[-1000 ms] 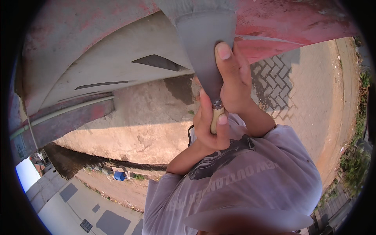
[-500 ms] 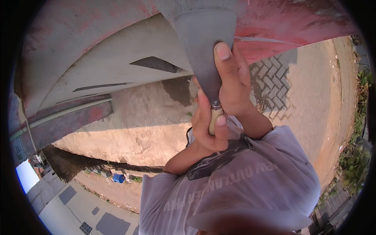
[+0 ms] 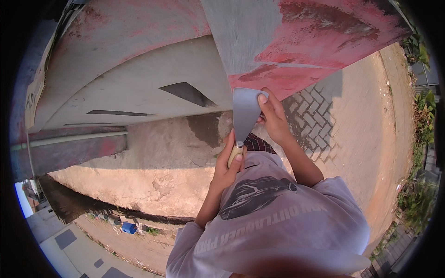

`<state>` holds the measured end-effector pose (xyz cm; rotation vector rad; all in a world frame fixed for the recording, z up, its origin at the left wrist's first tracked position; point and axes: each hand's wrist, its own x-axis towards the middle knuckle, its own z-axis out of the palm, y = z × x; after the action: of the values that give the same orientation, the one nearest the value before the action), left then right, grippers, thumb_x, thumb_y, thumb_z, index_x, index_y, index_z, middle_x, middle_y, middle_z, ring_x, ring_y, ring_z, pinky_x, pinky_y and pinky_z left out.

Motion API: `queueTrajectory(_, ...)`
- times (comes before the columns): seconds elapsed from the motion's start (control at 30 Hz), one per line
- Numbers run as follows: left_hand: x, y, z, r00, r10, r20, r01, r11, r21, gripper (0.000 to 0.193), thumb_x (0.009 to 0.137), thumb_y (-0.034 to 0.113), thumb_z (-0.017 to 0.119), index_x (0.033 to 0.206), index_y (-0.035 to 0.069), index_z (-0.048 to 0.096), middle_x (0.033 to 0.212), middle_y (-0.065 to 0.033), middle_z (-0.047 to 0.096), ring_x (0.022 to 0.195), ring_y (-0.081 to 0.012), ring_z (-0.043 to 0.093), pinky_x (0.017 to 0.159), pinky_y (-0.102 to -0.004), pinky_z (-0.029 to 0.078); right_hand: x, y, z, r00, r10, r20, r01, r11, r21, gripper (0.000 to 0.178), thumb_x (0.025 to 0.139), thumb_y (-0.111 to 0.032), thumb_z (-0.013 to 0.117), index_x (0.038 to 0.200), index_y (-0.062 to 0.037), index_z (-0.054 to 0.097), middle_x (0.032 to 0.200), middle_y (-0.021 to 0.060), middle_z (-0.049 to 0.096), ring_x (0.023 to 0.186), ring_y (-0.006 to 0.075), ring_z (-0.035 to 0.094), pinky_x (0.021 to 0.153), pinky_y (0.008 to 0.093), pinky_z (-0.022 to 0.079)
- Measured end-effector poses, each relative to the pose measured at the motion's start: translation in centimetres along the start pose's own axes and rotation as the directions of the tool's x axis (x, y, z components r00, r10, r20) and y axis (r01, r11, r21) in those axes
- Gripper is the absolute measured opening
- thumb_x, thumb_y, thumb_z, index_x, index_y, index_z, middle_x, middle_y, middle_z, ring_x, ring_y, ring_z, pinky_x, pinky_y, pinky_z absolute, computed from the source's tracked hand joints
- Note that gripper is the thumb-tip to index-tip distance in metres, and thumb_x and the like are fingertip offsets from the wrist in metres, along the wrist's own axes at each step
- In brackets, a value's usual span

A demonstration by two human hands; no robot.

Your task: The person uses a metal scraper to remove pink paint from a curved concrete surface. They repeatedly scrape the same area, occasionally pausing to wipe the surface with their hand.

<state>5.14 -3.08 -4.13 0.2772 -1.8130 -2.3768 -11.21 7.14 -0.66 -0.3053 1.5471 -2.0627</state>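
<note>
A putty knife (image 3: 246, 111) with a wide grey blade and a pale wooden handle is held in front of my chest, blade pointing up and away from me. My left hand (image 3: 228, 162) is closed round the handle, thumb on top. With thumb and fingers, my right hand (image 3: 273, 113) pinches the right corner of the blade's broad edge. Just beyond the blade is a red and grey painted wall (image 3: 296, 51), its paint patchy and worn; the blade's far edge appears close to it, and I cannot tell whether they touch.
A grey arched panel (image 3: 139, 83) with dark cut-outs lies to the left, above a ledge with a pale pipe (image 3: 69, 139). Below is concrete ground (image 3: 157, 143). Paving blocks (image 3: 310, 120) and plants (image 3: 422, 116) are on the right. A blue container (image 3: 129, 227) stands lower left.
The putty knife and both hands have come lower and farther from the camera. My right hand has shifted from flat along the blade to its broad edge's corner. More of the wall shows.
</note>
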Motion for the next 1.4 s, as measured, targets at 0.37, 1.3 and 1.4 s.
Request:
queueTrajectory(0.37, -1.8, -2.3, -2.9, 0.991, 0.027, 0.134, -0.047, 0.988, 0.15, 0.051, 0.097, 0.01, 0.052, 0.146, 0.002, 0.039, 0.099, -0.0086, 0.059, 0.067, -0.0104, 0.055, 0.069, -0.022, 0.046, -3.6, -0.2, -10.3, 0.744, -0.529, -0.409, 0.11, 0.7, -0.705, 0.063, 0.104, -0.04, 0.02, 0.106, 0.0031, 0.067, 0.079, 0.0083, 0.065, 0.071, 0.0134, 0.053, 0.09, 0.0332, 0.04)
queueTrajectory(1.3, -2.2, -3.9, -4.0, 0.988, 0.084, -0.128, -0.116, 0.958, -0.261, 0.037, 0.095, -0.002, 0.042, 0.132, 0.001, 0.04, 0.108, -0.0066, 0.049, 0.07, -0.0101, 0.052, 0.052, -0.0225, 0.046, 4.3, -1.4, -5.4, 0.887, -0.452, 0.097, 0.011, -0.188, -0.982, 0.139, 0.077, -0.074, 0.059, 0.133, 0.0255, -0.02, 0.128, 0.0598, -0.022, 0.124, 0.0683, -0.028, 0.104, 0.0715, -0.008)
queueTrajectory(1.4, -1.3, -2.4, -2.8, 0.995, 0.092, -0.025, -0.095, 0.974, -0.207, 0.053, 0.096, -0.001, 0.042, 0.146, 0.005, 0.026, 0.112, -0.0095, 0.048, 0.068, -0.009, 0.051, 0.053, -0.0222, 0.046, 1.7, -4.0, -5.4, 0.959, -0.268, 0.087, 0.063, -0.097, -0.993, 0.138, 0.077, -0.071, 0.062, 0.134, 0.0234, -0.021, 0.129, 0.0582, -0.024, 0.127, 0.0664, -0.027, 0.106, 0.0692, -0.004)
